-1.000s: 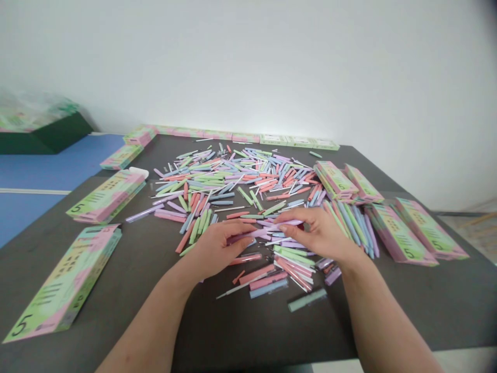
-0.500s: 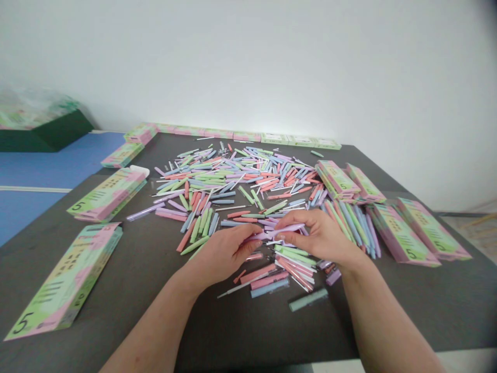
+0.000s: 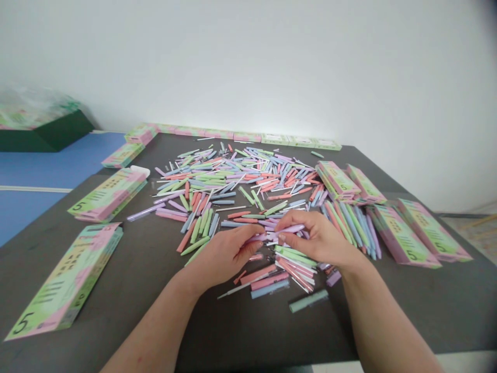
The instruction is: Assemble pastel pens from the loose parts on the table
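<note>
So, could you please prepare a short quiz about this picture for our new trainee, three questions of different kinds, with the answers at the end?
1. Open question: what colour is the pen piece that the right hand holds?
2. True or false: the dark green container is at the right edge of the picture.
3. Multiple choice: which large numeral is printed on the nearest box on the left? A) 3 B) 5 C) 8

Key:
1. Light purple.
2. False; it is at the left edge.
3. B.
</note>
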`<state>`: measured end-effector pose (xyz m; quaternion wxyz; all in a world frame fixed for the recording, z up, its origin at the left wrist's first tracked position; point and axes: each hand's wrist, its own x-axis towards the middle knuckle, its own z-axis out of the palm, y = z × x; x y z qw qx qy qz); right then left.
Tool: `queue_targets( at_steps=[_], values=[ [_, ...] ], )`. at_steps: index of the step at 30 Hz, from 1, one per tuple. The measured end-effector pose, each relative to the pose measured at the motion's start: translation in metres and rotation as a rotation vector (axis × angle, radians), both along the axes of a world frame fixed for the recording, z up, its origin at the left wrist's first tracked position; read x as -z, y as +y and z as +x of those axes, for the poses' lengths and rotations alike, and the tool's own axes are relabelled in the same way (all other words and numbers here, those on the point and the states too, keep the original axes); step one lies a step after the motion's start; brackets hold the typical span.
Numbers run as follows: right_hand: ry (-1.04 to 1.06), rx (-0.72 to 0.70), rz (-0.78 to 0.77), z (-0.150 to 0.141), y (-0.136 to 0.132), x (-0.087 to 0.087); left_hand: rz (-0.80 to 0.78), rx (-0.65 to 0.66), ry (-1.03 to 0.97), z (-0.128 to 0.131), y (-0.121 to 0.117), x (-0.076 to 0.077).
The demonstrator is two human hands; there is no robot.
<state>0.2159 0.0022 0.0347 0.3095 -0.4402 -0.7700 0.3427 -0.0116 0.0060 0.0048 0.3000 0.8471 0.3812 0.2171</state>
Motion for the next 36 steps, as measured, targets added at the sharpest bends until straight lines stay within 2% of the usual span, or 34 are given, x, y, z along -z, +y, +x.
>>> queue_targets(
  at_steps=[4,13,17,24,32,36],
  values=[
    [0.063,-0.03,-0.061,0.005,-0.001,-0.003,-0.025,0.018,-0.004,0.0,0.0,-0.002],
    [0.343,0.121,-0.204,0.002,-0.001,0.002,-0.053,0.022,-0.064,0.0,-0.001,-0.003],
    [0.455,0.127,-0.229,-0.007,0.001,0.005,-0.061,0.018,-0.086,0.001,-0.002,-0.004],
    [0.591,0.125,-0.198,-0.02,0.007,0.019,-0.057,-0.002,-0.105,0.002,-0.003,-0.006],
    [0.573,0.177,-0.151,-0.027,0.005,0.017,-0.037,-0.025,-0.093,0.003,-0.003,-0.004],
    [0.592,0.18,-0.122,-0.028,0.006,0.022,-0.015,-0.039,-0.124,0.003,-0.003,-0.004]
  ],
)
